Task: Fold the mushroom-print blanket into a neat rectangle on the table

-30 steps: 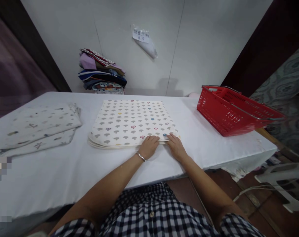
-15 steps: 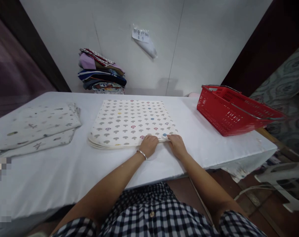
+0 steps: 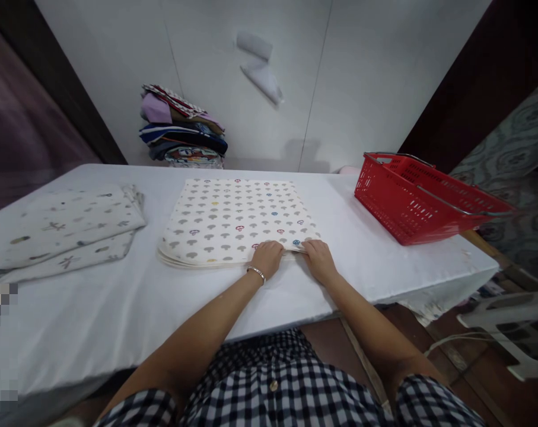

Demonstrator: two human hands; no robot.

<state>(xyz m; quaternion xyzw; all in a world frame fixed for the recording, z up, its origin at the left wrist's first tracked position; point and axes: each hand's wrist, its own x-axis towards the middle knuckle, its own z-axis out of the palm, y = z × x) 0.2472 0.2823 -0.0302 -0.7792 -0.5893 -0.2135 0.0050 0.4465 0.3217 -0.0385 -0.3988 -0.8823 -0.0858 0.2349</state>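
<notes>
A fabric workroom: white-covered table (image 3: 117, 320), stack of folded cloths (image 3: 182, 127), red shopping basket (image 3: 424, 198)

The white-covered counter (image 3: 117, 320) carries a folded mushroom-print cloth (image 3: 233, 219) in the middle, paler folded cloths (image 3: 68, 228) at the left, a red basket (image 3: 420, 207) at the right, and stacked fabrics (image 3: 182, 127) far back (against the wall).
</notes>
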